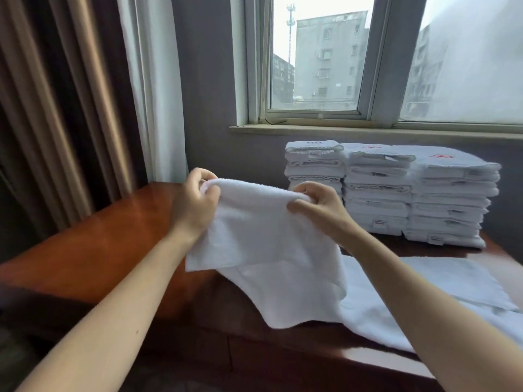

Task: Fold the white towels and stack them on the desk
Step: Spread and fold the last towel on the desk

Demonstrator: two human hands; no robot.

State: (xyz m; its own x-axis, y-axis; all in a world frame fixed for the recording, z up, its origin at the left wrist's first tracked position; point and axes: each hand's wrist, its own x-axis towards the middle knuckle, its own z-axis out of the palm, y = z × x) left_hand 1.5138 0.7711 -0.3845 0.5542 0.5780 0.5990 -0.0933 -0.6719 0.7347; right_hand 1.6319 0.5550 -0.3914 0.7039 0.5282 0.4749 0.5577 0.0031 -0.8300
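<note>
A white towel [266, 239] hangs doubled over in the air above the brown wooden desk [93, 250]. My left hand [195, 205] pinches its top left corner and my right hand [317, 205] pinches the top edge on the right. The towel's lower part trails down onto the desk, over more white towel cloth [441, 281] spread flat at the right. Three stacks of folded white towels [390, 193] stand side by side at the back right of the desk, under the window.
A window sill [368, 131] runs just above the stacks. Brown and white curtains [85, 94] hang at the left, beside the desk's back left corner. Bare desk wood lies to the left of my hands.
</note>
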